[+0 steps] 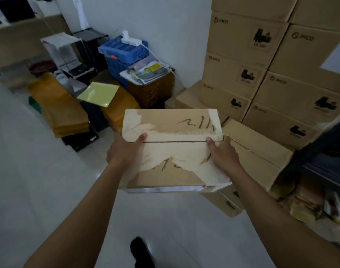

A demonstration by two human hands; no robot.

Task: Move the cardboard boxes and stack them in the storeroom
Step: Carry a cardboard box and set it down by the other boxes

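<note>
I carry a flat cardboard box (173,128) in front of me, above the floor. Its top has torn paper patches and handwritten black marks. My left hand (124,149) grips its left side, thumb on top. On the right side my right hand (223,153) grips it the same way. Just beyond and to the right lies a low cardboard box (258,146) on the floor. A tall stack of printed cardboard boxes (262,60) rises against the wall at the right.
Left of the stack stand a blue plastic crate (124,53), a pile of papers (146,72) on a wicker chest, brown envelopes (59,109) and black trays on the floor. A dark shelf frame (320,151) is at the right. White tiled floor (39,180) spreads out at the left.
</note>
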